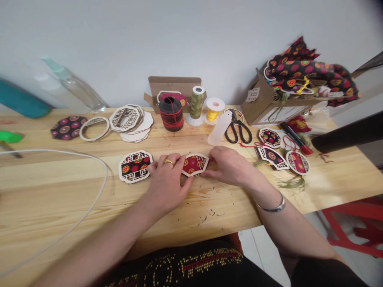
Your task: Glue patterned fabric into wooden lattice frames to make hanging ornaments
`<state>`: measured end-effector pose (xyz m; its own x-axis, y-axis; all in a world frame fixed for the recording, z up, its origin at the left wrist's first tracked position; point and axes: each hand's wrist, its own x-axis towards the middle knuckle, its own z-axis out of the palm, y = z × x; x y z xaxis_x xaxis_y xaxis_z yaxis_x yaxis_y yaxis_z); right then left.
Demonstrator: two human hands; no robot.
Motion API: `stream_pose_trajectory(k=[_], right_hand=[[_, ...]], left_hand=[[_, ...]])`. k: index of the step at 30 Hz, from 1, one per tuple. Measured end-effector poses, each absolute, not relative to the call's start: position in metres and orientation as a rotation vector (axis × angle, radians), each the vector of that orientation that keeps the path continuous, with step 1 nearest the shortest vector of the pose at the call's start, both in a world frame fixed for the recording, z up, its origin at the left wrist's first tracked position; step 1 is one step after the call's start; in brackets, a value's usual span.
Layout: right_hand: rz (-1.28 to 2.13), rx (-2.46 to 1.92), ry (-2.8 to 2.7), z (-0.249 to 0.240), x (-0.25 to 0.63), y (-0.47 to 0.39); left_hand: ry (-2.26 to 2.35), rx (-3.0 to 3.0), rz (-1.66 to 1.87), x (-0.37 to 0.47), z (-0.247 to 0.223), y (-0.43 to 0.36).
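A small fan-shaped wooden frame with dark red patterned fabric lies on the wooden table between my hands. My left hand, with a gold ring, grips its left end between thumb and fingers. At its right end, my right hand pinches the edge between thumb and forefinger. Just left of my left hand, close to its fingers, is an octagonal lattice frame with black floral fabric.
Behind my hands stand a red-and-black thread spool, a green spool, a yellow spool and black scissors. Finished ornaments lie right, before a full cardboard box. Wooden frames and a white cable lie left.
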<state>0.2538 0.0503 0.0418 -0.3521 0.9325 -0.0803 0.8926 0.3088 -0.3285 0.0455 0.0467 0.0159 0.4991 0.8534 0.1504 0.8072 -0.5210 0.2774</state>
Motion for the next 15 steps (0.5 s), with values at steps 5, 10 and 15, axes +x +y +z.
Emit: stream_pose_trajectory(k=[5,10,15], right_hand=[[0.383,-1.701,-2.434,0.0466,0.2569,0.0475],[0.409,-1.382,-2.402,0.0462,0.2537,0.0463],[0.505,-1.386,-2.422,0.0419,0.2511,0.048]], left_hand=[[1.467,2.574,0.346,0.0466,0.0183,0.0463],[1.457,2.582,0.359,0.0452,0.0171,0.0464],[1.451,2.568,0.35,0.044,0.0184,0.0455]])
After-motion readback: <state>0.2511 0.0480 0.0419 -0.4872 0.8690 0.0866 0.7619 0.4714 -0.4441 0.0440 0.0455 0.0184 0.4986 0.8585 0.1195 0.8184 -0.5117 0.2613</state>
